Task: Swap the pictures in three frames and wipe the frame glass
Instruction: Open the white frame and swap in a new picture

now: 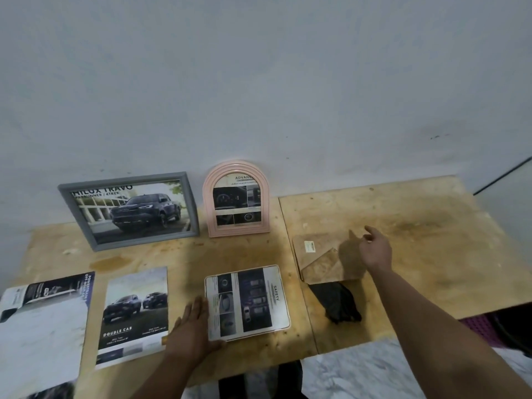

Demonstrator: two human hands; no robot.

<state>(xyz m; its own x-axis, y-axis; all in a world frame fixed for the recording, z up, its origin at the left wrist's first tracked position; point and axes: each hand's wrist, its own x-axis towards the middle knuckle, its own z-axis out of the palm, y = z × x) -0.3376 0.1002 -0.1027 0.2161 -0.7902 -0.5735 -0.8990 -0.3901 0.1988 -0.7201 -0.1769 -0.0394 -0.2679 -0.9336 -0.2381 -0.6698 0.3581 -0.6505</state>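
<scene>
Head view, arched pink frame [236,198], rounded white frame [247,302], perhaps fibreboard backing [322,260]

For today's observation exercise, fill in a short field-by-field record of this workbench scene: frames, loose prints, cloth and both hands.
standing frames: grey rectangular frame with truck picture and pink arched frame, both leaning on the wall
flat frame: white rounded-corner frame showing a SAFETY print
loose prints: DOUBLE CAB truck sheet, folded brochure
brown backing board
dark cloth, beside board
left hand: flat against white frame's edge
right hand: open above board
</scene>
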